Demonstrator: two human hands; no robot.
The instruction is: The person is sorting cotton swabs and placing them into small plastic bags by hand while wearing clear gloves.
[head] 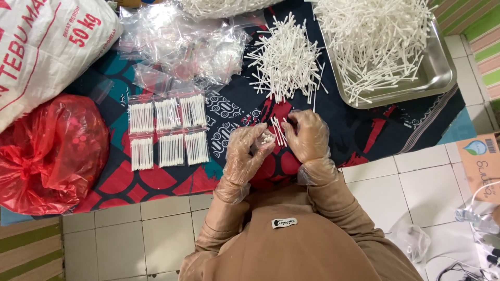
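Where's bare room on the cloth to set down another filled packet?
Bare cloth lies right of the right hand, below the steel tray. A smaller patch lies below the six filled packets, beside the red bag. It is crowded above the hands: loose swab pile and empty plastic bags. The left hand holds a swab bundle.

The floor (156, 234) is laid with pale square tiles divided by dark grout lines. Much of it is covered by a dark patterned cloth (364, 130) printed in red, teal and white. A striped mat (28, 250) in green and beige is seen at the lower left, and similar stripes (484, 36) at the upper right. Even, soft light is cast throughout.
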